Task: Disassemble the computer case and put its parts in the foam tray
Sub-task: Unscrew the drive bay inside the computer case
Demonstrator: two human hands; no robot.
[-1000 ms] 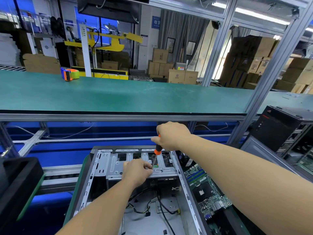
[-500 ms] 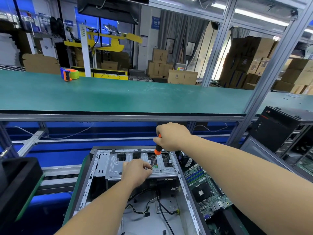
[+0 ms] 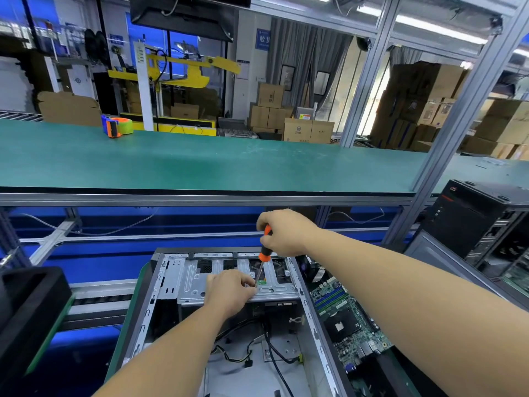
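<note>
Green workbench shelf (image 3: 200, 161): spans the view above the work area; a tape dispenser (image 3: 117, 126) sits on its far left part.

Computer case (image 3: 171, 296): open, lying flat below the shelf, near centre; loose cables (image 3: 272, 353) on its floor.

Foam tray (image 3: 31, 308): black, at the left edge, apart from the case.

Second black tower (image 3: 469, 219): upright, far right.

Motherboard (image 3: 343, 319): just beside the case's right wall.

Drive bracket (image 3: 194, 282): silver, across the case's far end.

Right hand (image 3: 286, 233): fingers curled round the orange-and-black screwdriver (image 3: 263, 253), shaft angled down to the bracket.

Left hand (image 3: 229, 290): rests on the bracket, fingertips pinched at the screwdriver's tip; anything held there is hidden. Its forearm covers part of the case interior.
</note>
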